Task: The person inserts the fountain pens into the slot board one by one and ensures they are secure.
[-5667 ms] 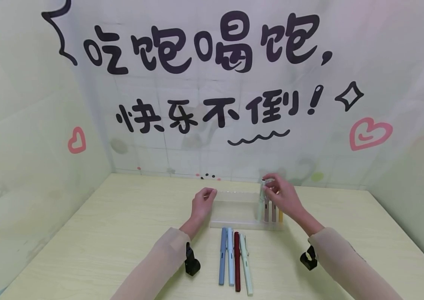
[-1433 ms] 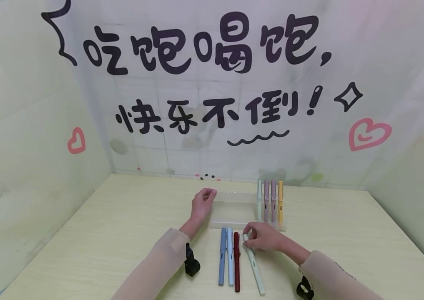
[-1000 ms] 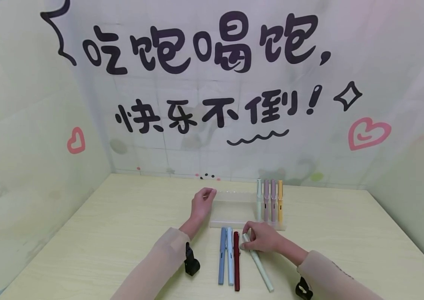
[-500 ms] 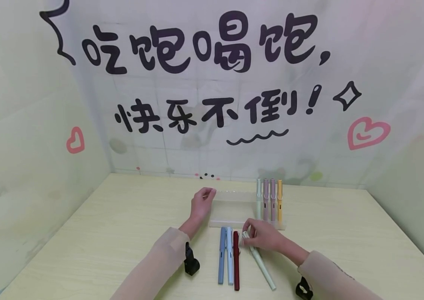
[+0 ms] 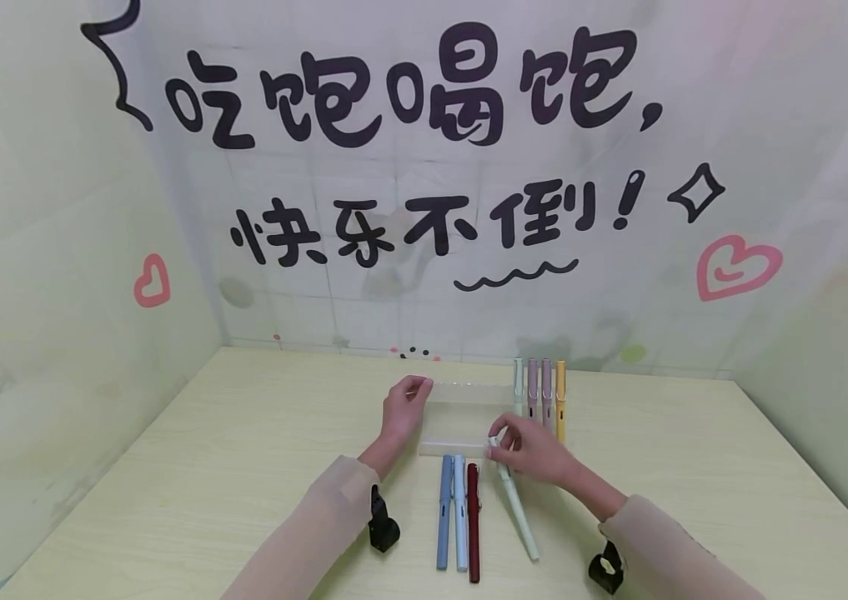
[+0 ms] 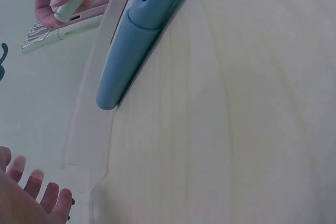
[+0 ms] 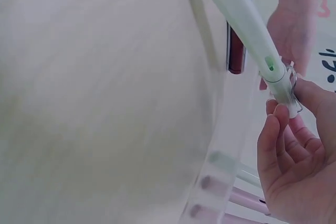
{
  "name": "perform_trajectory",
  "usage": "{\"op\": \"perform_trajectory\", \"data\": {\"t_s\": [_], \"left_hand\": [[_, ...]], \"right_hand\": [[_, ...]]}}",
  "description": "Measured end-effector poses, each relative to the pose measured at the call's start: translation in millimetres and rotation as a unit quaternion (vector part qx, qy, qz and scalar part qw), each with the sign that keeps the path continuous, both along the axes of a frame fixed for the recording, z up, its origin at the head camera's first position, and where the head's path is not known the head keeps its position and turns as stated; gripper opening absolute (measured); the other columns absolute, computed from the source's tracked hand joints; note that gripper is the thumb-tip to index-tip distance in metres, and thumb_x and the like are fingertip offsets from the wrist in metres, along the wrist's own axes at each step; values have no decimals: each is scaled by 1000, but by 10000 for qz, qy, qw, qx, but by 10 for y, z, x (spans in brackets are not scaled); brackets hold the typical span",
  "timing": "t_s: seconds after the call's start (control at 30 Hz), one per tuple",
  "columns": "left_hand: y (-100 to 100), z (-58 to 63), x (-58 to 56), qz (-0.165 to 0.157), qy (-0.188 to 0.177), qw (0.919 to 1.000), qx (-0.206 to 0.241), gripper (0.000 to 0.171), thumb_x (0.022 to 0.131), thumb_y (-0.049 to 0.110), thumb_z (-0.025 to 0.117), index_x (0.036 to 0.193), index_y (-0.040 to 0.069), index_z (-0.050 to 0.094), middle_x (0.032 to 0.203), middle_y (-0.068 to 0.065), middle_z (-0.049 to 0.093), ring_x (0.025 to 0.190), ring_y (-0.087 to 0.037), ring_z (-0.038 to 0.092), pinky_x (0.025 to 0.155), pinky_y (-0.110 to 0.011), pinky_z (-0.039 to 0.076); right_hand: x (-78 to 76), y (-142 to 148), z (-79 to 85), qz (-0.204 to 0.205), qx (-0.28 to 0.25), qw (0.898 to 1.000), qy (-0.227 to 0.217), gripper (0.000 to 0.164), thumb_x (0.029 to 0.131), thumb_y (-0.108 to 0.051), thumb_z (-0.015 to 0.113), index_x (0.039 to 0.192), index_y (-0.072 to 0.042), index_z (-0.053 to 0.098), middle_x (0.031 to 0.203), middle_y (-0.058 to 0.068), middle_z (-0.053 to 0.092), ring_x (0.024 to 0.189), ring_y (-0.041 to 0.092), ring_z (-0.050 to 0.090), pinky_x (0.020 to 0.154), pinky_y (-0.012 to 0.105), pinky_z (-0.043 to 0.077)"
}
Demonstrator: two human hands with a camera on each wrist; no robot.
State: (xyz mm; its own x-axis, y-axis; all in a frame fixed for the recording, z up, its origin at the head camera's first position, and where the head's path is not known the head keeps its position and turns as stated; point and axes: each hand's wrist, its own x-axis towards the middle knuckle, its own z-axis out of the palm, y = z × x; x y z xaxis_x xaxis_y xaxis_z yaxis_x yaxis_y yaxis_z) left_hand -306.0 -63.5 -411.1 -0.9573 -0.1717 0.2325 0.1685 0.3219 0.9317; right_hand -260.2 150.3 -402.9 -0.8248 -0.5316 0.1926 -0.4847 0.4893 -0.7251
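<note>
My right hand (image 5: 532, 450) pinches a pale green pen (image 5: 521, 518) by its cap end, near the metal clip (image 7: 294, 85). The pen slants down towards the front, its other end low over the table. My left hand (image 5: 403, 410) grips the upper left edge of a clear plastic pen stand (image 5: 461, 421). Through the stand, its fingers show in the left wrist view. At the stand's right end stand a light green pen (image 5: 519, 385), two mauve pens (image 5: 533, 387) and a yellow pen (image 5: 561, 400); my right hand partly hides their lower ends.
In front of the stand lie a blue pen (image 5: 444, 512), a light blue pen (image 5: 460, 512) and a dark red pen (image 5: 474, 521), side by side on the wooden table (image 5: 281, 467). A printed cloth wall (image 5: 408, 317) rises behind the table.
My right hand, earlier at the standing light green pen, came down to the lying pale green pen, took its cap end and has now lifted it towards the stand. My left hand stays put.
</note>
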Motion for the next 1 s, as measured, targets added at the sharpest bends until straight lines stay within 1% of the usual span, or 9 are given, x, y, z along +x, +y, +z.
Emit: {"op": "perform_trajectory", "data": {"t_s": [0.17,0.27,0.4,0.53,0.83,1.0], "left_hand": [[2,-10,-5,10,-22,10000,-19,25,89,21,52,99,0,60,96,-11,60,94,-26,54,81,-36,45],[4,-14,-6,21,-83,10000,-17,25,89,22,52,100,1,60,97,-10,60,95,-26,54,81,-36,45],[6,-10,-9,30,-147,9999,19,25,89,22,52,101,1,60,98,-10,60,96,-25,54,82,-35,45],[6,-4,-11,15,-151,9999,39,25,90,21,52,101,1,59,99,-10,60,96,-26,53,82,-35,45],[10,5,-12,45,-198,9998,44,25,89,23,52,101,2,60,98,-10,60,97,-25,53,83,-35,44],[12,15,-1,41,-229,9997,39,25,89,23,52,101,2,60,99,-10,60,97,-26,53,83,-35,44]], "right_hand": [[-38,19,69,-164,-229,9996,-68,24,83,-23,62,96,-4,53,70,0,56,52,15,52,45,28,46],[-59,30,114,-277,-266,9992,-104,25,84,-24,61,97,-5,52,71,1,56,52,15,51,45,28,46],[-101,48,183,-454,-262,9986,34,25,83,-25,61,97,-6,52,72,0,57,52,14,50,45,28,45],[-145,65,258,-561,-308,9977,211,26,83,-24,62,98,-4,53,72,1,58,52,15,51,45,28,45],[-201,95,403,-855,-285,9952,374,27,83,-21,62,99,-2,53,73,2,58,57,15,52,49,29,44],[-235,111,462,-959,-326,9935,513,26,83,-22,62,99,-4,54,74,3,58,59,21,54,49,29,45]]}}
